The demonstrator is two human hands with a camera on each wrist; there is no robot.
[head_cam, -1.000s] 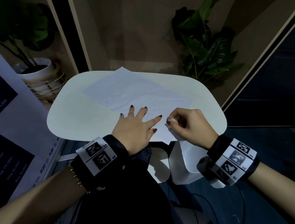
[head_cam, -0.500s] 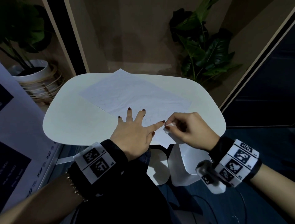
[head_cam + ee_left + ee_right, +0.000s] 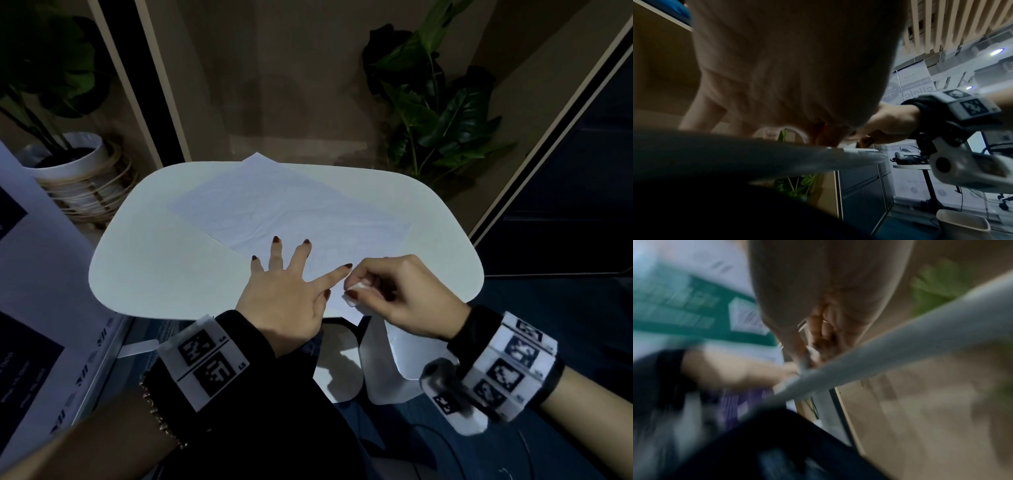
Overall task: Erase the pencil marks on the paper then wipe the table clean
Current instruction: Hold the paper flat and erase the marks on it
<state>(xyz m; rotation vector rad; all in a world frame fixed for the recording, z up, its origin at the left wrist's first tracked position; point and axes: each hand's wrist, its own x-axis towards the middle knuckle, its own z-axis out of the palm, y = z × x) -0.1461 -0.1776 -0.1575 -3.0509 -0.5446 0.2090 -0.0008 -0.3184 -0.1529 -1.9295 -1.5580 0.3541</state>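
Left hand flat, fingers spread wide, pressing the paper near the table's front edge. Right hand pinches a white eraser on the paper's near corner (right-wrist view blurred).

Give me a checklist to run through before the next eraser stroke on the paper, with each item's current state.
1. Left hand pressing the white sheet of paper flat with spread fingers: ok.
2. Right hand pinching the small white eraser: ok.
3. Eraser touching the paper at its near corner: ok.
4. Paper fully on the white rounded table: not ok, near and far corners overhang.
5. Faint pencil marks remaining: ok, lines still visible.
6. Eraser crumbs on the table: cannot tell.
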